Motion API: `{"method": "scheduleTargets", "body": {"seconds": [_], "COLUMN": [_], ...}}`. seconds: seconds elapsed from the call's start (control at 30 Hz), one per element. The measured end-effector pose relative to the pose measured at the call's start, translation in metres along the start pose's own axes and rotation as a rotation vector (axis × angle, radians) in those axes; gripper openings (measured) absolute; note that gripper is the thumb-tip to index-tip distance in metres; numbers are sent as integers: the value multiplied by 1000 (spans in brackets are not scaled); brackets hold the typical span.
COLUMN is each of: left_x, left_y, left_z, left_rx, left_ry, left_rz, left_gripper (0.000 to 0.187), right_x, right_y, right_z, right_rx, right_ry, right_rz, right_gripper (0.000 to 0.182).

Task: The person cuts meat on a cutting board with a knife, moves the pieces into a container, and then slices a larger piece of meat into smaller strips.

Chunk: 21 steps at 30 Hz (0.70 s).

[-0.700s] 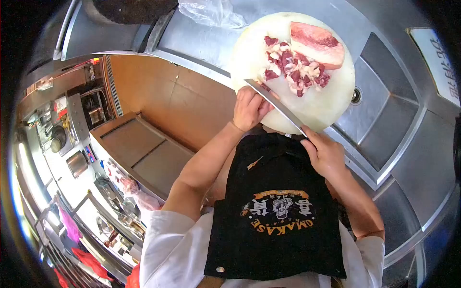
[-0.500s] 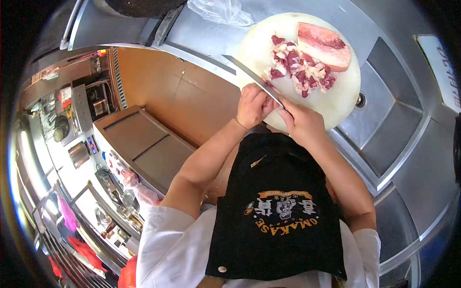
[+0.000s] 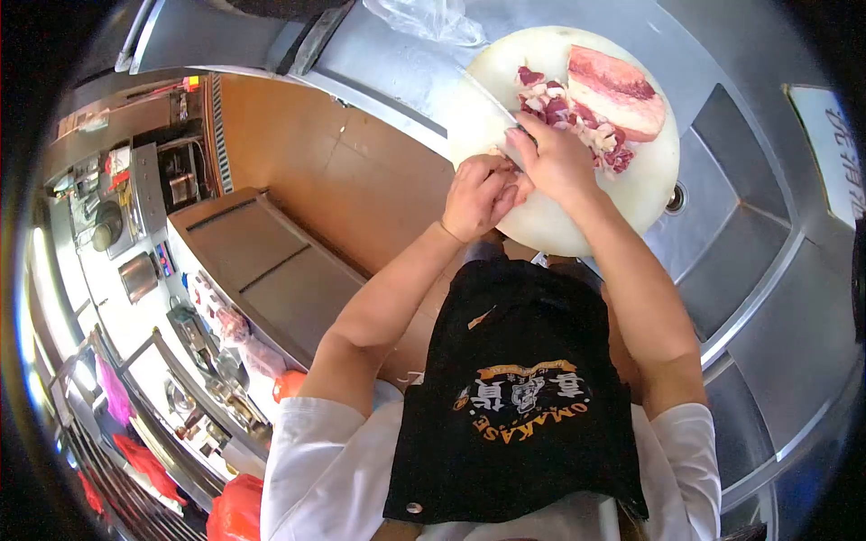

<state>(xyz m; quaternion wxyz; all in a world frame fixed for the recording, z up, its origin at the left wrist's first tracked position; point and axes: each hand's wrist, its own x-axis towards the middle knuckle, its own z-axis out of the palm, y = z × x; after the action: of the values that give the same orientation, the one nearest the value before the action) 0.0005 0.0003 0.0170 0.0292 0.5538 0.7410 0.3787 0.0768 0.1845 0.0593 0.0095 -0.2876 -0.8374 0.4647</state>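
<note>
Meat slab [image 3: 618, 95]: on the board [image 3: 649, 194], beside cut pieces [image 3: 591, 131]; probably weighty, soft, slippery; best steadied along its broad side.
Knife [image 3: 492, 99]: presumably stiff; handle is the hold.
Right hand [image 3: 561, 162]: grasping the knife handle.
Left hand [image 3: 483, 194]: fingers curled; cannot tell what they grip.
Versus earlier: right hand farther over the board.

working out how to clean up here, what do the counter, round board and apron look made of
The counter looks like stainless steel: grey, satin metallic sheen. The round board is probably plastic: off-white, smooth, no wood grain showing. The apron seems to be cloth: matte black, softly creased; cotton or synthetic is unclear.
</note>
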Motion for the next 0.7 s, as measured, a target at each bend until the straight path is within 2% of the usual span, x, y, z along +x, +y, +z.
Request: {"method": "scheduleTargets", "body": {"seconds": [0.07,0.1,0.17,0.33,0.43,0.6,0.7], "left_x": [-6,-8,-13,-12,-8,-8,-9], "left_y": [9,10,4,-4,-6,-6,-6], "left_z": [-5,-5,0,6,7,7,9], "left_rx": [-38,-55,-51,48,54,30,55], "left_ry": [38,60,56,8,17,16,7], "left_rz": [-45,-69,-49,-9,22,16,-5], "left_gripper": [27,27,27,32,35,38,36], "right_x": [-24,-43,-91,-170,-173,-109,-130], "right_y": [-17,-8,-3,-1,8,2,8], "right_z": [-22,-29,-41,-61,-54,-15,-24], "right_rx": [-5,-84,-49,-295,-263,-220,-206], "right_ry": [112,176,114,-156,-18,-42,-70], "right_rz": [25,-73,-90,27,-90,-112,-51], "right_gripper": [42,39,37,40,41,41,40]}}
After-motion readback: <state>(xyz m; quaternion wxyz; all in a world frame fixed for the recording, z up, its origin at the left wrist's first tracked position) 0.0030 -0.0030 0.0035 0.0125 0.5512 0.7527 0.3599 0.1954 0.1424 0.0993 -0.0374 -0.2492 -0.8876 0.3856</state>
